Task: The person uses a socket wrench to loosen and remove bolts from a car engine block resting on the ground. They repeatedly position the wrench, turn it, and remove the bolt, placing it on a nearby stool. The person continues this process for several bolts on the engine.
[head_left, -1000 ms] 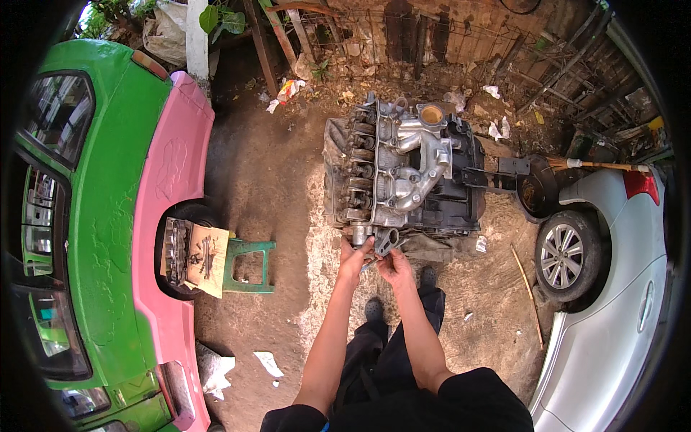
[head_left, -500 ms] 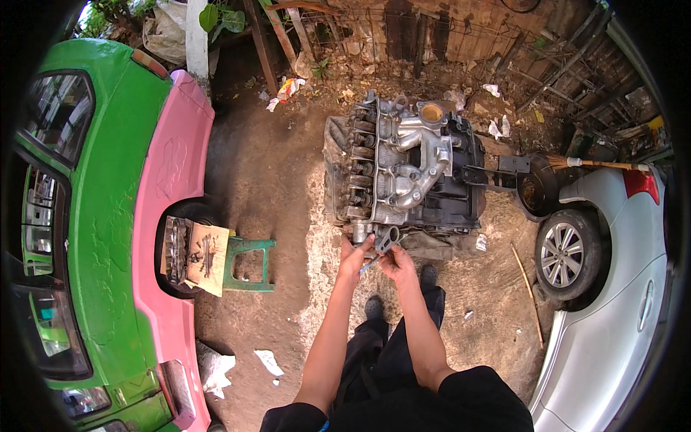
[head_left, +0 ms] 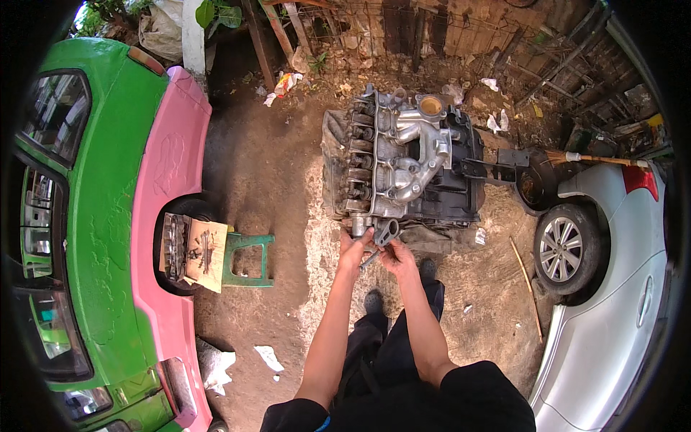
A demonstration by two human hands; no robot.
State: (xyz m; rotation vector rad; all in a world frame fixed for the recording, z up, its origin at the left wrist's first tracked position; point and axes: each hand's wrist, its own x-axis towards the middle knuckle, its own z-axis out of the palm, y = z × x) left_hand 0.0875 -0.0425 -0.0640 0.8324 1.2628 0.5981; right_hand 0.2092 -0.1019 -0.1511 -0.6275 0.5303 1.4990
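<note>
A partly dismantled engine (head_left: pixel 425 162) lies in front of me, with a silvery branched intake manifold (head_left: pixel 421 169) on top and an exposed rocker row (head_left: pixel 361 155) along its left side. At its near end juts out a grey metal fitting (head_left: pixel 388 232) with an eye-shaped opening. My left hand (head_left: pixel 353 250) is closed around the lower left part of this fitting, thumb on top. Just right of it, my right hand (head_left: pixel 396 258) has its fingers pinched together under the fitting. A slim grey rod-like tool (head_left: pixel 369 260) shows between both hands; its far end is hidden by my fingers.
Dark cloth (head_left: pixel 432 241) lies under the engine. On the left, a green stool (head_left: pixel 248 261) holds cardboard (head_left: pixel 209 273) with small metal parts, beside a green and pink vehicle (head_left: pixel 162 165). A silver car (head_left: pixel 612 309) stands right, near a thin stick (head_left: pixel 526 288) and a black pan (head_left: pixel 538 189).
The slim tool between my hands has tilted a little and sits slightly lower. Both hands stay at the fitting, with only small finger shifts. The whole view has moved slightly.
</note>
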